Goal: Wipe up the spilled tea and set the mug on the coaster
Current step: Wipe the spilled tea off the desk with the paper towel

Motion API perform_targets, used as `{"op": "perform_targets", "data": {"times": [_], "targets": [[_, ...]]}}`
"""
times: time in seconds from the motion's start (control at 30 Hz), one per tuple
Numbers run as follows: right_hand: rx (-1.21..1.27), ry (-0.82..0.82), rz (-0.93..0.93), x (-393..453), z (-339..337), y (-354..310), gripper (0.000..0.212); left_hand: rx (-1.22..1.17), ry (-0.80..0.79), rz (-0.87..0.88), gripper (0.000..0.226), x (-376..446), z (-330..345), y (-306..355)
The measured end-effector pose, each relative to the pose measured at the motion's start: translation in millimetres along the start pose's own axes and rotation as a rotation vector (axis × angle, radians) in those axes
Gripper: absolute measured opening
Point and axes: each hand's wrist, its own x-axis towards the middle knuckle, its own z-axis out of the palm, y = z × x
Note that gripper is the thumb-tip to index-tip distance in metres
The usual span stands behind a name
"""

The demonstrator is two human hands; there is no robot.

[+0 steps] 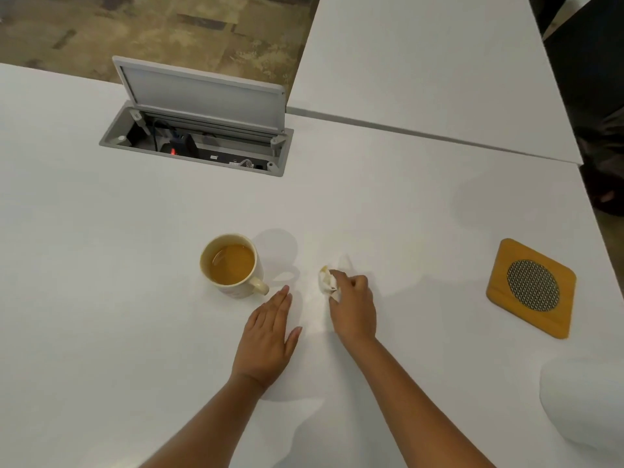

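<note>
A cream mug (233, 265) full of brown tea stands on the white table (101, 265), its handle pointing toward my hands. My right hand (353, 309) grips a crumpled white tissue (327, 281) with a tea stain, pressed to the table just right of the mug. My left hand (266, 339) lies flat on the table, fingers straight, its fingertips close to the mug's handle. A square wooden coaster (531, 287) with a dark mesh centre lies far to the right, near the table's edge.
An open cable box (199, 136) with its grey lid raised is set into the table behind the mug. A second white table (422, 62) adjoins at the back right. A white rounded object (584, 400) sits at the lower right.
</note>
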Motion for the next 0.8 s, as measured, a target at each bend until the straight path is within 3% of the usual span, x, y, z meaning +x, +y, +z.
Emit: {"op": "perform_targets", "data": {"times": [0.3, 0.47, 0.67, 0.8], "targets": [[0.058, -0.225, -0.292, -14, 6, 6, 0.04, 0.016, -0.032, 0.009, 0.068, 0, -4, 2], [0.134, -0.33, -0.286, -17, -7, 30, 0.032, -0.017, -0.027, -0.017, 0.06, 0, 0, -1], [0.298, -0.134, -0.048, -9, -42, 58, 0.034, -0.028, -0.044, -0.039, 0.057, 1, 2, -3], [-0.059, 0.044, 0.166, -26, -53, 88, 0.031, -0.041, -0.048, -0.045, 0.055, -1, 3, -3]]}}
